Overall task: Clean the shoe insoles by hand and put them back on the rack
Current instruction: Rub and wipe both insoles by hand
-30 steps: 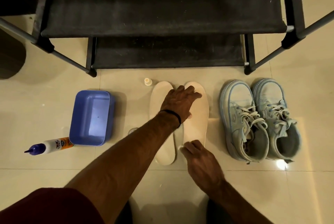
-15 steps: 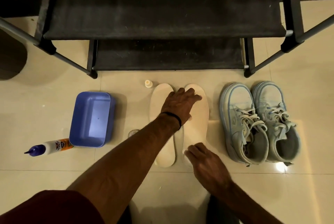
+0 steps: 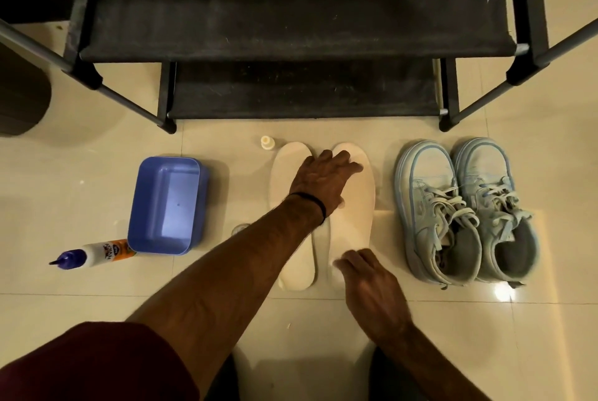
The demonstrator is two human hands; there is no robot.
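Note:
Two cream insoles lie side by side on the tiled floor, the left insole (image 3: 291,268) and the right insole (image 3: 354,206). My left hand (image 3: 322,179) presses flat with straight fingers on the toe end of the right insole. My right hand (image 3: 369,287) covers that insole's heel end, fingers down on it; whether they hold anything is hidden. The black shoe rack (image 3: 291,25) stands just beyond the insoles.
A pair of light blue sneakers (image 3: 466,213) stands right of the insoles. A blue plastic tub (image 3: 166,206) and a glue-style bottle (image 3: 94,253) lie to the left. A small white cap (image 3: 267,142) sits by the left insole's toe.
My right hand has slid a little down and right along the insole's heel end. My left hand stays pressed on the toe end.

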